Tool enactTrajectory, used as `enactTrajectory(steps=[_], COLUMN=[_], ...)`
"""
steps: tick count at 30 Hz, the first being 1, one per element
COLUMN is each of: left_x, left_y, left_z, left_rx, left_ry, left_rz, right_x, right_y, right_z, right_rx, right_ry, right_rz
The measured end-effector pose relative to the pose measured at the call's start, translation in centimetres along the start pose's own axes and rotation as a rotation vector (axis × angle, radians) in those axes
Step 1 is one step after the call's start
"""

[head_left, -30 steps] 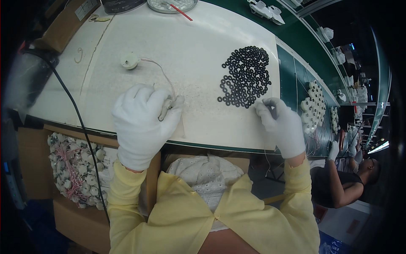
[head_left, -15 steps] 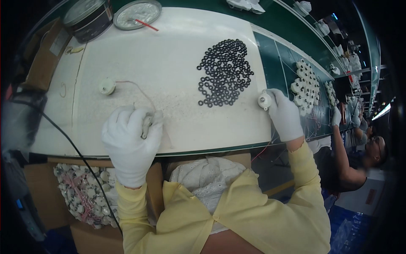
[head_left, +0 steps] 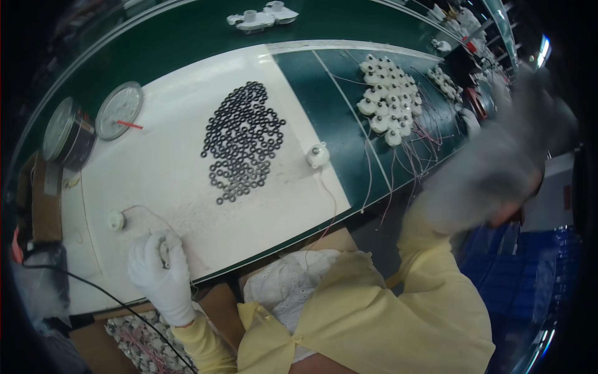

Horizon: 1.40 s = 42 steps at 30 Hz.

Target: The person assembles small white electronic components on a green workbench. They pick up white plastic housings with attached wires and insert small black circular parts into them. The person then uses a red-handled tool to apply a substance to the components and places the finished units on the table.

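My left hand [head_left: 157,272], in a white glove, rests over the white board at the lower left. Its fingers are curled round a small greyish piece [head_left: 164,254] whose kind I cannot make out. Just beyond it lies a small white motor [head_left: 116,220] with a thin pink wire. My right hand [head_left: 492,168] is raised at the right, in a grey-looking glove and smeared by motion, so its fingers cannot be read. A second white motor [head_left: 318,156] sits alone near the board's right edge, its wire trailing over the front. Many black rings [head_left: 246,140] lie spread between the motors.
A cluster of white motors [head_left: 389,100] with trailing wires stands on the green surface. At the far left are a tub [head_left: 80,140] and a round lid [head_left: 118,109] with a red stick. A carton of wired parts [head_left: 140,340] sits below the table's edge. A black cable crosses the lower left.
My right hand has let go of the white motor, leaving it on the board, and has swung up to the right. My left hand stays closed. The whole view has turned rightward.
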<state>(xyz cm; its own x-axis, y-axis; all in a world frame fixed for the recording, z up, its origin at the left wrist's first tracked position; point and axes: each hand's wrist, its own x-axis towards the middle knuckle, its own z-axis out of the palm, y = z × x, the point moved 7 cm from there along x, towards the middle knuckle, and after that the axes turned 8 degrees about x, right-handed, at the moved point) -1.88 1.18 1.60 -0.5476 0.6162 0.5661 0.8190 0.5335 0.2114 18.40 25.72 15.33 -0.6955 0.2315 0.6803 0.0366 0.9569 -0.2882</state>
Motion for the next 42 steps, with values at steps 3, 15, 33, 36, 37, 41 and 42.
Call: enactTrajectory(steps=[3, 15, 33, 36, 37, 41, 42], left_x=[0.2, 0.1, -0.4, -0.2, 0.0, 0.0, 0.1], left_y=[0.0, -0.2, -0.6, -0.2, -0.2, -0.4, -0.3], left_z=[0.4, 0.7, 0.7, 0.8, 1.0, 1.2, 1.2], left_rx=[-0.016, -0.028, 0.023, 0.008, 0.013, 0.025, 0.02], left_ry=[-0.016, -0.016, -0.007, -0.015, -0.02, -0.036, -0.037], left_rz=[0.012, -0.02, -0.002, 0.001, 0.004, -0.004, -0.006], right_x=[-2.5, -4.5, -7.4, -10.0, -11.0, -13.8, -14.3], right_y=[2.0, 3.7, 7.3, 12.5, 14.5, 19.3, 19.7], right_z=[8.5, 10.0, -9.0, -11.6, -11.4, -9.4, -9.0], right_rx=[-0.127, -0.153, -0.094, -0.161, -0.13, -0.189, -0.257], right_ry=[-0.335, -0.342, -0.087, -0.106, -0.08, -0.085, -0.111], right_rz=[0.031, 0.061, 0.412, 0.571, 0.56, 0.562, 0.575])
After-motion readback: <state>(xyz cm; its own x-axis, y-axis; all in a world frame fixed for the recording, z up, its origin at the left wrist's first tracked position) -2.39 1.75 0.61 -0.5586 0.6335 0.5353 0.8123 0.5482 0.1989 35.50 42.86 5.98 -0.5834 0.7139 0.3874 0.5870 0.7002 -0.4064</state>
